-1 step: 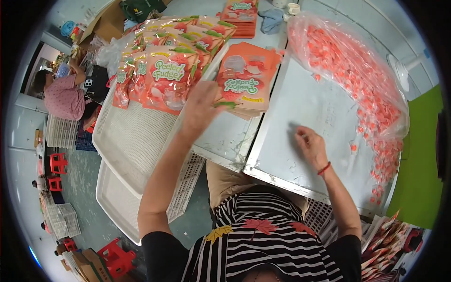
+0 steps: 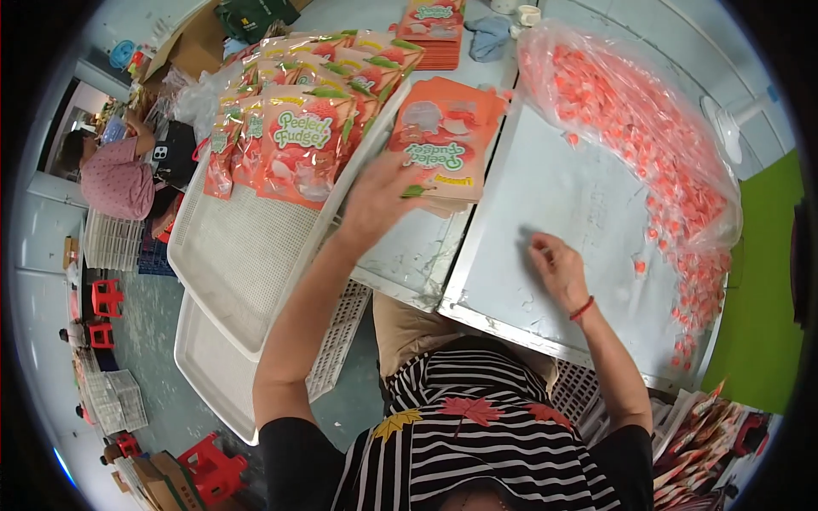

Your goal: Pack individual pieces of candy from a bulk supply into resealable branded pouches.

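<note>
My left hand reaches over the near left edge of a stack of flat pink pouches, its fingers stretched out and slightly smeared by motion. Whether the fingertips touch the top pouch I cannot tell. Over the right part of the table, my right hand hovers with loosely curled fingers, and nothing shows in them. Further right, small wrapped pink-and-white candies spill from a large clear plastic bag. At my left, filled pink pouches lie in rows on a white mesh tray.
Another pile of pouches and a blue cloth sit at the table's far side. A second white tray is below the first. A person in pink is at the far left. Red stools stand on the floor.
My left hand has shifted to the right, from beside the tray's edge onto the pouch stack. My right hand has hardly moved.
</note>
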